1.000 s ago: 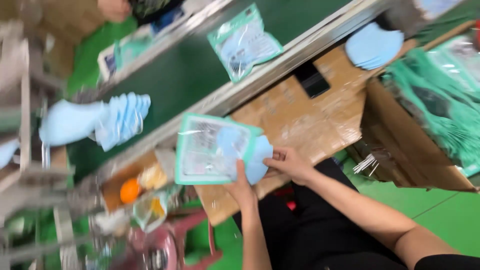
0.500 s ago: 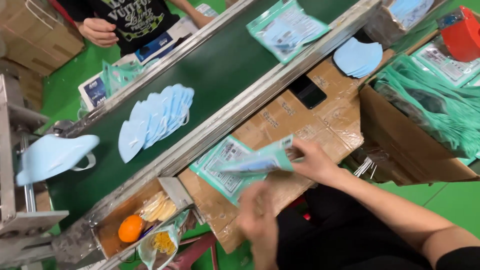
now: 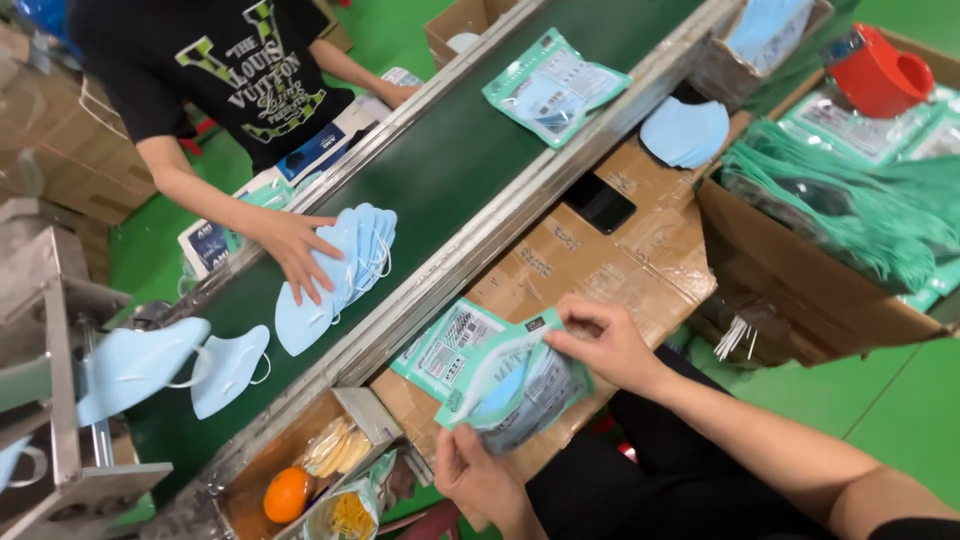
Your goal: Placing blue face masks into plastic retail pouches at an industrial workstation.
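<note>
My left hand (image 3: 482,478) and my right hand (image 3: 608,345) both grip a teal plastic pouch (image 3: 525,390) held just above the taped cardboard worktop (image 3: 640,255). A light blue face mask (image 3: 498,392) shows partly inside the pouch's mouth. The left hand pinches the near lower edge, and the right hand holds the upper corner. A second teal pouch (image 3: 447,345) lies flat on the cardboard right beside it, partly under the held one.
A green conveyor belt (image 3: 470,160) runs diagonally and carries a fan of blue masks (image 3: 350,262) under another person's hand (image 3: 295,255), loose masks (image 3: 228,368) and a filled pouch (image 3: 555,85). Also on the cardboard are a black phone (image 3: 600,203), more masks (image 3: 685,130) and a box of teal pouches (image 3: 850,215). A tray holds an orange (image 3: 287,493).
The view has swung and steadied. My hands have brought the pouch lower and nearer, with the mask going into it. The other person's hand has come down on the fanned masks.
</note>
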